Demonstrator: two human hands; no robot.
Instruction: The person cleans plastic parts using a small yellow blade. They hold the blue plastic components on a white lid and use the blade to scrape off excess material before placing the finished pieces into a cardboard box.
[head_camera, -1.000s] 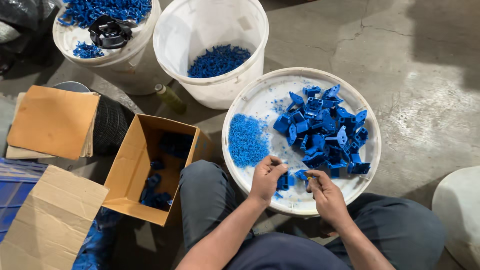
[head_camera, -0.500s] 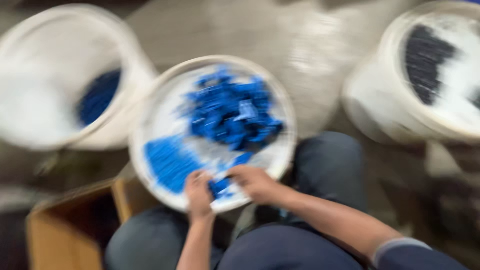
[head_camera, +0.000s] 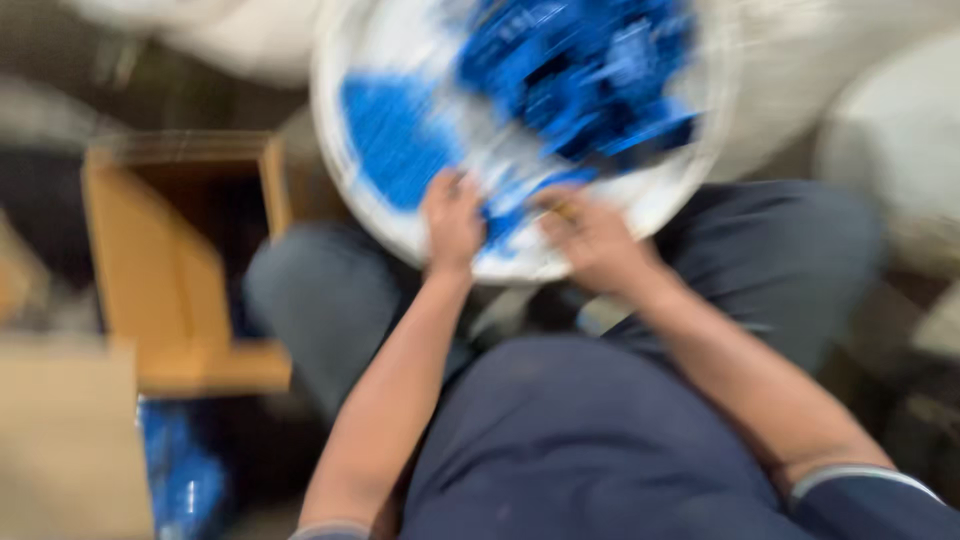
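Your lap: dark blue clothing fills the bottom of the view, with your grey-trousered knees (head_camera: 320, 300) spread to either side under the tray.
Your left hand (head_camera: 452, 215): it lies on the near rim of the tray, fingers curled down onto the blue pieces at the edge. The blur hides whether it is clenched on one, so you cannot tell its grip.
Your right hand (head_camera: 590, 232): it sits just beside the left one on the same near rim, fingers bent inward toward a blue piece between the two hands. Whether it pinches that piece cannot be told from this smeared frame.
Blue piece between your hands (head_camera: 505, 225): a small streak of blue at the near rim, touching or nearly touching both sets of fingertips.
Round white tray (head_camera: 340, 200): it rests across your knees, tilted out of the top of the view.
Fine blue heap (head_camera: 395, 135): the lighter, grainy pile lies on the left half of the tray, just beyond your left hand.
Chunky blue parts (head_camera: 580, 70): the darker, larger pieces are piled on the far right half of the tray, beyond your right hand.
Cardboard box (head_camera: 180, 260): open, on the floor to your left, near your left knee; dark inside.
White bucket (head_camera: 900, 140): a pale rounded shape at the far right, well apart from both hands.
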